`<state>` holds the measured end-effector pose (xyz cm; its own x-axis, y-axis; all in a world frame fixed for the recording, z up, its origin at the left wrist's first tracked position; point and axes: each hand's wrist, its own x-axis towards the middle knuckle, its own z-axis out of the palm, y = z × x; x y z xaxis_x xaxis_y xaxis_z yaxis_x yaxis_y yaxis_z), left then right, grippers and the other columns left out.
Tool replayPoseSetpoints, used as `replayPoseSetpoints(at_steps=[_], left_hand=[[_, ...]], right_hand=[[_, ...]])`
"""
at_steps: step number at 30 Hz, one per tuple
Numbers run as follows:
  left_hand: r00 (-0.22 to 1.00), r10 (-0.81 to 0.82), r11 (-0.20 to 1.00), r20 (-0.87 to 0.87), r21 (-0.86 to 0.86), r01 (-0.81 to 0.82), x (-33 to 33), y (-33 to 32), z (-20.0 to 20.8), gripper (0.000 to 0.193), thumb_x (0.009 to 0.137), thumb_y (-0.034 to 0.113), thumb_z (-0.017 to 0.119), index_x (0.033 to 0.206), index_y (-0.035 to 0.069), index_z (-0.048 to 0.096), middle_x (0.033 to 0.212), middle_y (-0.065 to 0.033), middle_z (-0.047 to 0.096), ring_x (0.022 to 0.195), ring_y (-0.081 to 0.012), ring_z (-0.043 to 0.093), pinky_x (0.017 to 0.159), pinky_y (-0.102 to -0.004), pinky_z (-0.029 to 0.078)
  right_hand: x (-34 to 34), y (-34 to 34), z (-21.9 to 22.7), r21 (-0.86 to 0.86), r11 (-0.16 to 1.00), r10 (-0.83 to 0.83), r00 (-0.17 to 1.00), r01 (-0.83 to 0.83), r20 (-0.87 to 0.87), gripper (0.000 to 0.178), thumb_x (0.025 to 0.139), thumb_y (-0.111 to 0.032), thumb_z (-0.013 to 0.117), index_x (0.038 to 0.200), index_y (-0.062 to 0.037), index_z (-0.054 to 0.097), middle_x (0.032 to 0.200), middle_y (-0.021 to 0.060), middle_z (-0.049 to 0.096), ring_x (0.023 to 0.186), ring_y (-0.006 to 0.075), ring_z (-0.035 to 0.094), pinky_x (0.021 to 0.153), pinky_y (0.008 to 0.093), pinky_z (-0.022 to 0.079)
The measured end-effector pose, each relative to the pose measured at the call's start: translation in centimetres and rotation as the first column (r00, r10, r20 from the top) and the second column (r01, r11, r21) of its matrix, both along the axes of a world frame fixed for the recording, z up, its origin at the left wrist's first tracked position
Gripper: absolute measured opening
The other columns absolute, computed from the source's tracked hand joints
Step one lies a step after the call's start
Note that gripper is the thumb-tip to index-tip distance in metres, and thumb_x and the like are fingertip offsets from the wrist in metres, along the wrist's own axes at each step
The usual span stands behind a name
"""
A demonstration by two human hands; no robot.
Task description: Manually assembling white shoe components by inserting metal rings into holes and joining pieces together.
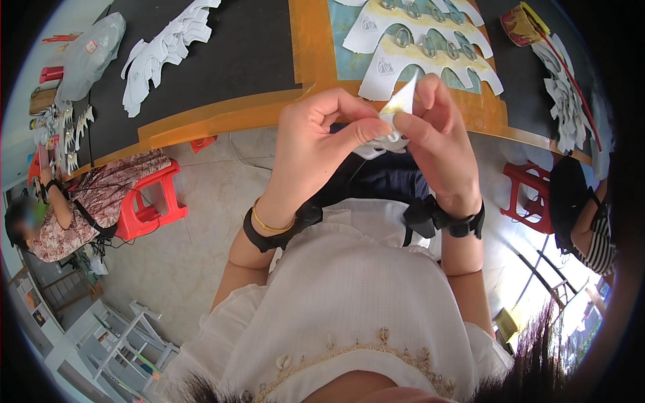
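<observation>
Just over the near edge of the tabletop (222, 111), a small white piece (405, 98) is up in the air between both hands, pointed end up, yellowish smear on its face. Left hand (326, 134): thumb and index clamped on the piece's lower left side. Right hand (437, 131): thumb pressed on the piece from the right, fingers curled behind; exact contact of those fingertips I can't make out. More white material hangs just below the thumbs, mostly covered, can't tell if it's the same part.

Right behind the hands, on the tabletop: white scalloped sheets (430, 64) in overlapping rows, yellowish smears on them, oval metal-looking rings (428, 47) lying along each row. They sit on a blue-green sheet (344, 64) framed by brown tape (314, 57).

Further left, on the dark part: a fanned run of white cut-outs (158, 59), then a clear plastic bag (93, 50) toward the far left. On the right: a yellow-and-red tub (523, 25), and a second pile of white cut-outs (564, 101) with a long thin red rod (576, 84) along it.

Outermost: a co-worker in a patterned garment (101, 188) at left by a red stool (158, 201); another red stool (527, 195) at right, next to someone in a striped top (600, 247).
</observation>
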<state>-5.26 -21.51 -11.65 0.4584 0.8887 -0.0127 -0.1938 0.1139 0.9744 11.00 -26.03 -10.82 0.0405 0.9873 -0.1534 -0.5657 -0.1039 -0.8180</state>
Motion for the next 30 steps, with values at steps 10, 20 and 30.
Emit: replayPoseSetpoints(at_steps=[10, 20, 30], left_hand=[[0.985, -0.163, 0.983, -0.056, -0.089, 0.158, -0.2, 0.3, 0.5, 0.014, 0.088, 0.01, 0.066, 0.092, -0.001, 0.057, 0.083, -0.0004, 0.059, 0.079, -0.0066, 0.054, 0.074, -0.0222, 0.043], [0.984, 0.118, 0.992, 0.133, -0.053, -0.111, 0.8, -0.2, 0.1, 0.015, 0.089, 0.01, 0.065, 0.089, 0.001, 0.053, 0.084, -0.0019, 0.061, 0.079, -0.0049, 0.055, 0.071, -0.0207, 0.044], [0.977, 0.212, 0.964, -0.013, 0.171, -0.206, 1.0, -0.8, 0.1, 0.016, 0.086, 0.01, 0.069, 0.087, -0.002, 0.058, 0.09, -0.0081, 0.067, 0.083, -0.0105, 0.06, 0.076, -0.0244, 0.048]], right_hand=[[0.4, -0.2, 0.1, 0.077, 0.997, -0.033, 0.949, 0.009, 0.315, 0.024, 0.084, -0.001, 0.064, 0.092, -0.0084, 0.042, 0.098, 0.0074, 0.06, 0.094, 0.0148, 0.058, 0.08, 0.0255, 0.047], [-0.6, -1.1, 0.7, 0.176, 0.965, -0.263, 0.75, 0.196, 0.606, 0.017, 0.085, -0.013, 0.071, 0.082, 0.0011, 0.061, 0.074, -0.0006, 0.061, 0.065, 0.0051, 0.052, 0.062, 0.019, 0.042], [-1.6, -0.9, 1.3, 0.025, 0.984, -0.167, 0.854, 0.178, 0.493, 0.01, 0.085, -0.006, 0.069, 0.087, 0.0028, 0.064, 0.078, 0.0011, 0.065, 0.073, 0.0043, 0.06, 0.063, 0.0167, 0.047]])
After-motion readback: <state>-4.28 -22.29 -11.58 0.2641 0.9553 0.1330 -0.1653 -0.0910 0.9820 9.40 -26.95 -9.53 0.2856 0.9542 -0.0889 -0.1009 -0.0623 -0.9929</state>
